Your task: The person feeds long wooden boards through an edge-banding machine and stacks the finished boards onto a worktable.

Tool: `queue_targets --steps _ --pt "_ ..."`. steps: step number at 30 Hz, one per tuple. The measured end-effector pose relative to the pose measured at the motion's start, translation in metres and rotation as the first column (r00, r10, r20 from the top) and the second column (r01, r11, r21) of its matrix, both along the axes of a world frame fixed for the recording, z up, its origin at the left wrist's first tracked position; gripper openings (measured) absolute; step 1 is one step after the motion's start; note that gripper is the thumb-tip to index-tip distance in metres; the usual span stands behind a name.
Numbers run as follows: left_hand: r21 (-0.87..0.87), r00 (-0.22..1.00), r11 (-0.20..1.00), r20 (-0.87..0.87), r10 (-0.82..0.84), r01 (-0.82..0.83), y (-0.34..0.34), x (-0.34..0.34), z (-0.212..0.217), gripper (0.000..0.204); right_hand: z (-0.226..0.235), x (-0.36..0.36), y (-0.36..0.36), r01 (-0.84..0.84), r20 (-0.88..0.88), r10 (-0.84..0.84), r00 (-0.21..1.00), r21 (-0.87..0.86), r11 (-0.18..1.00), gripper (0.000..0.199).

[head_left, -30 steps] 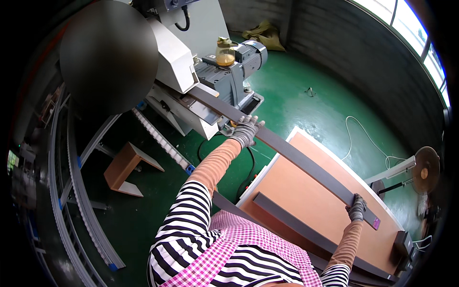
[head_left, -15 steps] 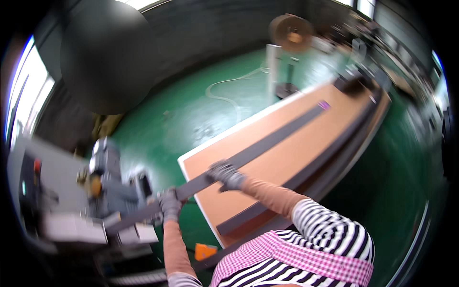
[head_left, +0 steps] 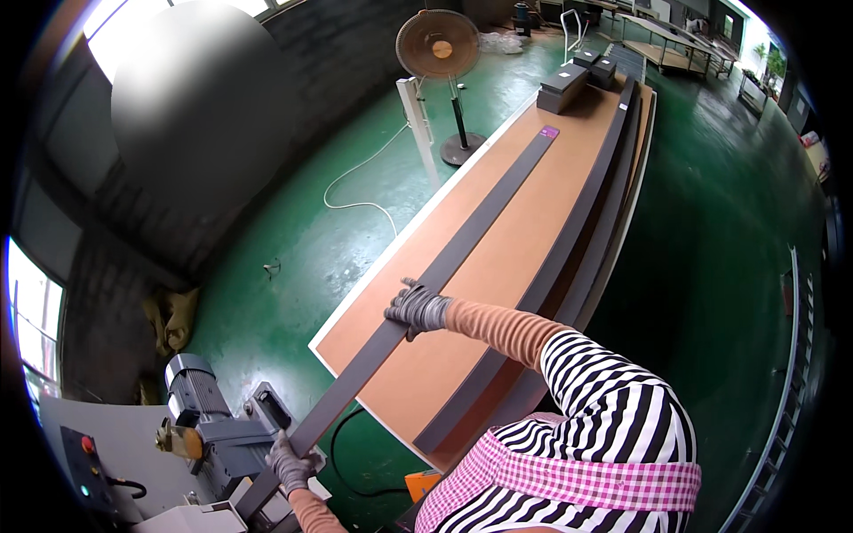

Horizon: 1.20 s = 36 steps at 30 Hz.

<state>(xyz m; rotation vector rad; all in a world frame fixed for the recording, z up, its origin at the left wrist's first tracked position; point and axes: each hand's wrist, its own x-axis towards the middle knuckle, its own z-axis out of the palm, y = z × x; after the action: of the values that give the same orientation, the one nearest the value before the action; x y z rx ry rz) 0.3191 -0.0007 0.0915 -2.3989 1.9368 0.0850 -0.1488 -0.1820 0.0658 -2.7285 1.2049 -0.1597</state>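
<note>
A long, flat dark-grey board [head_left: 484, 213] runs slantwise from the far part of a brown-topped table to a grey machine [head_left: 227, 435] at the lower left. A purple label marks its far end. My left hand [head_left: 291, 464], in a grey glove, is closed around the board beside the machine. Farther up, over the table's near left part, my gloved right hand [head_left: 418, 308] lies across the board, its thumb side toward the far end and its fingers bent over the edge. The board's near end passes into the machine and is partly hidden.
More dark-grey boards [head_left: 569, 240] lie along the right side of the brown-topped table [head_left: 382, 391]. Dark blocks [head_left: 562, 87] stand at its far end. A pedestal fan [head_left: 437, 44] and a white post [head_left: 418, 124] stand left of it. A ladder [head_left: 786, 391] lies at right.
My view has turned to the right and sharpened. My left hand is now farther from my right hand along the board, closer to the machine. Both hands stay on the board.
</note>
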Motion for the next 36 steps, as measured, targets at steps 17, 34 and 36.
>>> queue_targets --steps 17,34,36 --pt "-0.010 0.984 0.998 -0.171 -0.055 0.054 -0.023 -0.032 0.007 0.060 -0.080 -0.039 0.078 0.247 0.312 -0.909 0.275 0.891 0.381 0.085" --pt "-0.004 0.942 0.952 -0.140 -0.303 0.306 -0.076 -0.151 -0.010 0.087 -0.066 0.089 0.029 -0.782 -0.257 -0.890 -0.376 0.603 0.156 0.056" --pt "0.014 0.928 0.936 -0.132 -0.348 0.353 -0.073 -0.154 0.003 0.092 -0.088 0.058 0.015 -0.776 -0.185 -0.897 -0.400 0.590 0.224 0.058"
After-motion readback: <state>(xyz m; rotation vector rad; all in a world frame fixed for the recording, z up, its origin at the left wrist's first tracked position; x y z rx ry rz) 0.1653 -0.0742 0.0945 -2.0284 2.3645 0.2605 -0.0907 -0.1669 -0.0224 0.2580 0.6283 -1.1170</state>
